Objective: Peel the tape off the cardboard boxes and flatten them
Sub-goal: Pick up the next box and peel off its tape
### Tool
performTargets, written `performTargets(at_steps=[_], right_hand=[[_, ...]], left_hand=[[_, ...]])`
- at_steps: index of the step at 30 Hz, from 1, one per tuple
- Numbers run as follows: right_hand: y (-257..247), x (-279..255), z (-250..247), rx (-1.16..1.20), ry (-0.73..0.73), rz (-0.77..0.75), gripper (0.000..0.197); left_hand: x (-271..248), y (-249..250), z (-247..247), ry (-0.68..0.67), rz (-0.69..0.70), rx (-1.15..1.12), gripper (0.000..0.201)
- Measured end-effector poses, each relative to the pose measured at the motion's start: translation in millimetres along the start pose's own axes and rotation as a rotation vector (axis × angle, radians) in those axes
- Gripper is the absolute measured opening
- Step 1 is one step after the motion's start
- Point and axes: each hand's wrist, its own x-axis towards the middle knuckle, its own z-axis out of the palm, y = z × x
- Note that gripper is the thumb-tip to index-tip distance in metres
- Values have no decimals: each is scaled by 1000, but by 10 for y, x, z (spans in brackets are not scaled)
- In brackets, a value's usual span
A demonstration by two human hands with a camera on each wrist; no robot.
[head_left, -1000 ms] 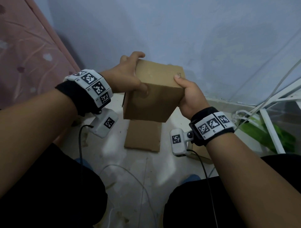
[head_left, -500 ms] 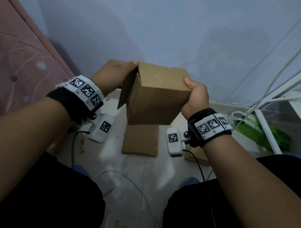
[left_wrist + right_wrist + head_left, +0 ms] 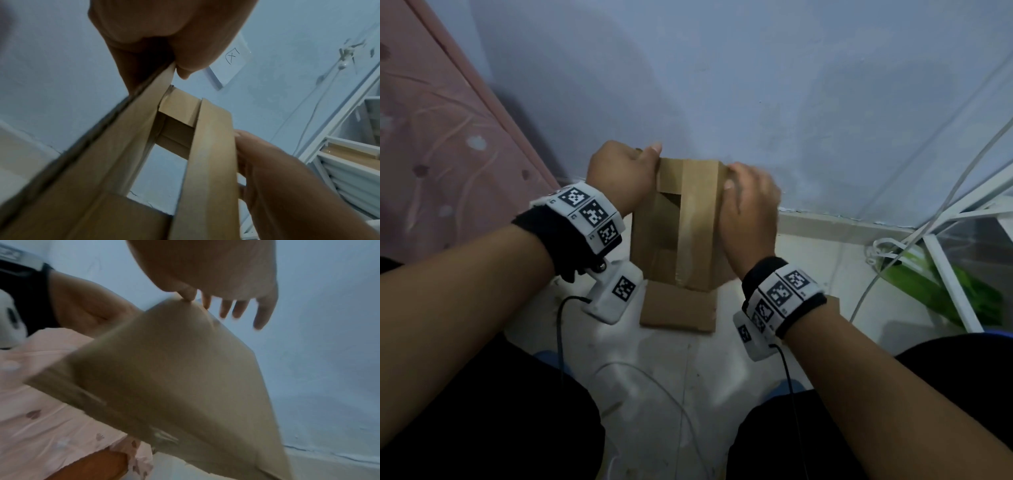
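I hold a brown cardboard box in the air in front of the wall, its open end turned towards me and its flaps partly spread. A glossy strip that looks like tape runs down the right flap. My left hand pinches the top of the left flap between thumb and fingers. My right hand is against the box's right side. In the right wrist view its fingers are spread and straight, and only the thumb tip touches the box's corner. That view is motion-blurred.
A flattened cardboard piece lies on the pale floor under the box, and another piece shows behind my right wrist. Pink bedding rises at the left. A white rack frame, a green item and cables are nearby.
The box has turned so its open end faces me and has come lower. My left hand shifted to the top of the left flap. My right hand let go of its grip and spread its fingers.
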Motion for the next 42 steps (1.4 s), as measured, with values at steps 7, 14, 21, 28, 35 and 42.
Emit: performTargets(at_steps=[7, 14, 21, 28, 35, 42], right_hand=[[-133, -137, 94, -225, -255, 66, 116], [35, -32, 19, -97, -296, 98, 66], [54, -48, 5, 6, -316, 69, 21], [30, 56, -132, 241, -381, 264, 19], [-136, 154, -306, 74, -356, 39, 34], [-129, -22, -146, -397, -80, -324, 33]], left_hand=[[-75, 6, 13, -87, 91, -59, 59], [-177, 96, 38, -231, 203, 186, 37], [-56, -31, -26, -333, 88, 232, 40], [13, -109, -59, -266, 212, 422, 33], [-130, -80, -11, -277, 398, 791, 63], [-267, -42, 95, -226, 357, 734, 33]])
